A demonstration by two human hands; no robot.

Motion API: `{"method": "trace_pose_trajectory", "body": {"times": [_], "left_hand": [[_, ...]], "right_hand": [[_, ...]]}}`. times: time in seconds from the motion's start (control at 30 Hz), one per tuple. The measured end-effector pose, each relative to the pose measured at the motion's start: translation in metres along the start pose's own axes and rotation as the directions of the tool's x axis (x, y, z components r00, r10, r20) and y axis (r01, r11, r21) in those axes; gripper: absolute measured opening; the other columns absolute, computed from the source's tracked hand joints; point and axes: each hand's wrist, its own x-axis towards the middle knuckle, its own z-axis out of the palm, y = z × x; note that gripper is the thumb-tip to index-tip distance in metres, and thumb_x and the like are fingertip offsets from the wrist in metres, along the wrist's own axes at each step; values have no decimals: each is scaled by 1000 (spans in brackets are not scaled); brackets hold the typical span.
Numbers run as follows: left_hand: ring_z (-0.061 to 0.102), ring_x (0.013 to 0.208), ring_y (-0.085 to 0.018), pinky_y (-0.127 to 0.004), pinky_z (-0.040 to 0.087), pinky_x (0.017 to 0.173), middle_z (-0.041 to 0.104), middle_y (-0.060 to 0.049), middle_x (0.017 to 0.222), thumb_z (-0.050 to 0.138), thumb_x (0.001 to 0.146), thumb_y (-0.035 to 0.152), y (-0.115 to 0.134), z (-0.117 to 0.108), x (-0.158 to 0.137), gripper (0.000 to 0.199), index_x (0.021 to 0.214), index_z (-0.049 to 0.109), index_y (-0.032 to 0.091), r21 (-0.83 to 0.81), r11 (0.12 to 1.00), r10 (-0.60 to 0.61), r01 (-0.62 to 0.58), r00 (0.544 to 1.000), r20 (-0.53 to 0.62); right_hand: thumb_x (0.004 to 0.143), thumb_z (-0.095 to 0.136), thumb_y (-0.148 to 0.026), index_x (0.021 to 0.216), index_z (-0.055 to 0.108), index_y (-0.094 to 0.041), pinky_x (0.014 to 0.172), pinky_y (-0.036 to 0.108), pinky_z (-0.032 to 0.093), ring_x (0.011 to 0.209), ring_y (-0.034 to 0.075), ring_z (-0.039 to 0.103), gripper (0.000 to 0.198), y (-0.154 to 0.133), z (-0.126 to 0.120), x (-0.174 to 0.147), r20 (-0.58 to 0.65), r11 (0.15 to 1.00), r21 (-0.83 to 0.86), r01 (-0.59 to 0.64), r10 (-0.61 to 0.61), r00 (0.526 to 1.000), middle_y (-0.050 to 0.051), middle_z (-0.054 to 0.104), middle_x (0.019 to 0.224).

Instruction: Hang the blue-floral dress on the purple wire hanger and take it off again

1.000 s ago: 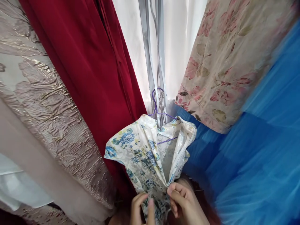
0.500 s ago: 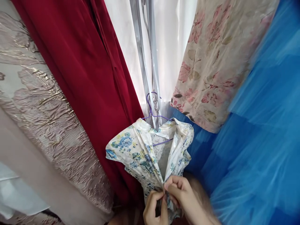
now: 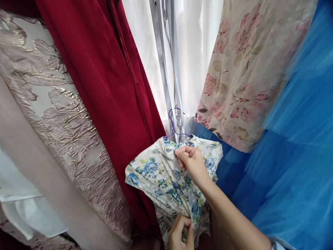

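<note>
A white blouse (image 3: 152,170) with blue, green and yellow flowers hangs on a purple hanger (image 3: 172,126). My right hand (image 3: 191,161) is at the neck, its fingers pinched on the blouse's front edge just below the collar. Lower down the front, my left hand (image 3: 180,231) pinches the fabric between thumb and fingers. The blouse's front edges now lie together between the two hands. The right hand covers part of the collar, and whatever fastening lies beneath my fingertips is hidden.
Grey metal bars (image 3: 164,62) stand behind the hanger, before a white curtain (image 3: 194,52). A dark red garment (image 3: 104,86) and a metallic-textured one (image 3: 85,163) hang left. Pink-flowered beige cloth (image 3: 241,76) and blue tulle (image 3: 291,149) hang right.
My right hand has gone up from the middle of the front to the collar, drawing the open neckline together. My left hand stays low on the blouse. The view has shifted slightly.
</note>
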Motion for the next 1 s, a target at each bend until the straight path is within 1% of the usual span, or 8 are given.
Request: {"method": "trace_pose_trajectory", "body": {"times": [0.13, 0.27, 0.37, 0.5, 0.57, 0.7, 0.8, 1.0], "left_hand": [[66, 82, -17, -25, 50, 79, 67, -2, 84, 61, 93, 18, 23, -32, 44, 7, 88, 67, 20, 28, 989, 143, -144, 989, 40], [65, 89, -14, -24, 51, 84, 69, -2, 97, 64, 92, 10, 74, -63, 119, 26, 113, 68, 24, 92, 932, 360, -351, 926, -111], [63, 93, -15, -26, 51, 83, 64, -5, 104, 61, 95, 14, 107, -75, 178, 36, 129, 62, 23, 133, 898, 435, -420, 894, -111], [62, 96, -15, -26, 49, 86, 65, -3, 101, 57, 98, 18, 125, -76, 219, 11, 103, 67, 20, 165, 861, 467, -481, 876, 118], [63, 89, -13, -25, 48, 82, 67, -1, 94, 56, 99, 18, 128, -74, 223, 9, 99, 65, 19, 172, 846, 487, -505, 862, 138], [65, 83, -13, -24, 50, 77, 68, -1, 90, 55, 99, 21, 136, -76, 224, 9, 99, 64, 19, 187, 863, 483, -470, 875, -31], [66, 83, -14, -25, 51, 77, 68, -1, 90, 56, 99, 27, 138, -96, 238, 11, 101, 64, 19, 198, 911, 400, -361, 892, -210], [64, 77, -14, -23, 50, 73, 65, 0, 81, 59, 93, 29, 80, -162, 265, 13, 97, 63, 18, 119, 983, 174, -137, 900, -401]], "right_hand": [[87, 65, -36, 77, 59, -18, 41, 19, 29, 38, 7, 39, 21, -1, -4, -12, 26, 998, 48, 30, -31, 999, -8, 53, 44], [90, 62, -31, 79, 58, -18, 43, 19, 30, 41, 7, 40, 17, -6, -7, -20, 56, 997, 50, 59, -62, 997, -8, 52, 46], [91, 61, -30, 77, 56, -18, 43, 19, 29, 40, 7, 37, 19, -6, -10, -21, 65, 996, 14, 83, -84, 994, -9, 47, 45], [91, 60, -31, 76, 54, -19, 42, 21, 22, 41, 7, 29, 20, -1, -16, -13, 56, 991, -39, 125, -123, 991, -11, 39, 46], [90, 60, -32, 76, 51, -20, 43, 21, 18, 42, 6, 25, 21, 6, -18, -7, 60, 990, -33, 139, -137, 989, -12, 36, 48], [88, 58, -32, 74, 47, -22, 44, 23, 16, 43, 7, 23, 21, 34, -15, 0, 47, 993, -63, 101, -99, 994, -12, 33, 49], [85, 57, -31, 71, 48, -22, 45, 23, 17, 44, 7, 25, 19, 64, -17, -9, 29, 985, -166, 38, -33, 999, -12, 32, 49], [84, 57, -29, 68, 45, -22, 48, 24, 17, 46, 8, 25, 22, 96, -42, -50, 32, 969, -242, -43, 52, 998, -11, 31, 51]]}}
